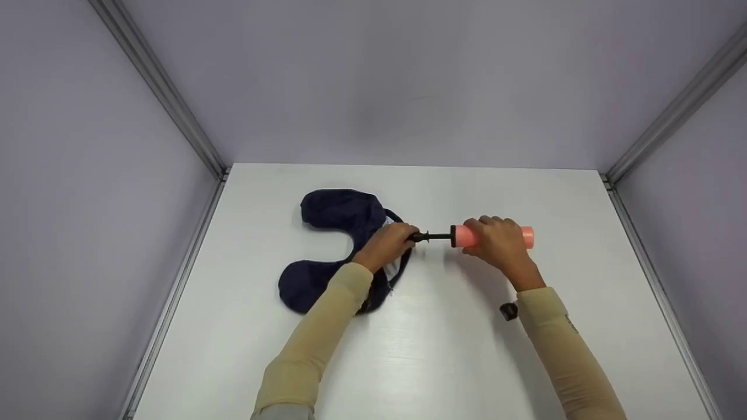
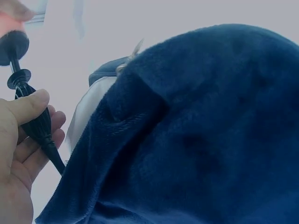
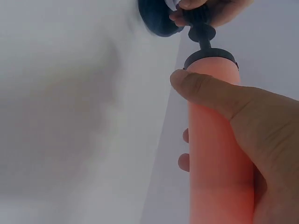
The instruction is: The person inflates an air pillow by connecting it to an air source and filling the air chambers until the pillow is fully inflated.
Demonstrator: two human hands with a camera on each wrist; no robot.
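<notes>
A dark blue U-shaped neck pillow (image 1: 327, 245) lies limp on the white table (image 1: 443, 350); its plush cover (image 2: 210, 130) fills the left wrist view. My left hand (image 1: 388, 242) grips the black ribbed nozzle (image 2: 35, 126) of a hand pump at the pillow's right edge. My right hand (image 1: 496, 242) is curled round the pump's pink barrel (image 1: 467, 235), which lies level and points left toward the pillow. In the right wrist view the thumb lies across the pink barrel (image 3: 215, 154), and the black nozzle end (image 3: 202, 32) sits in the left hand's fingers (image 3: 210, 9).
Plain grey walls with metal corner rails (image 1: 163, 93) enclose the table on the left, back and right. A small black device (image 1: 509, 311) hangs at my right wrist. Bare white tabletop spreads in front of and to the right of the pump.
</notes>
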